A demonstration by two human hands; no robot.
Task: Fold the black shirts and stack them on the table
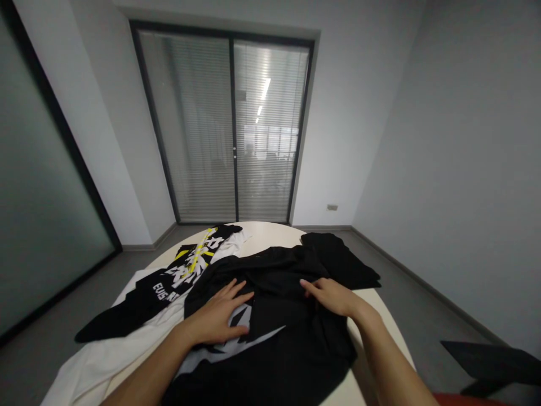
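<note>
A black shirt (291,361) with a grey jagged print lies spread over the near part of the round table. My left hand (222,316) rests flat on it near the print, its fingers spread. On the shirt's right side is my right hand (332,296), with thumb and index finger close together at the cloth and the other fingers curled under. Whether a fold of cloth is pinched there is hard to see, but the fingers appear closed on the shirt. Some rumpled folds run across the shirt's upper part, between the hands.
Left of the shirt lie white and black garments (186,270) with yellow and white print. A folded black garment (340,259) sits at the table's right edge. The cream round table (264,231) stands before a glass door with blinds (228,129). A dark chair part (494,361) is at lower right.
</note>
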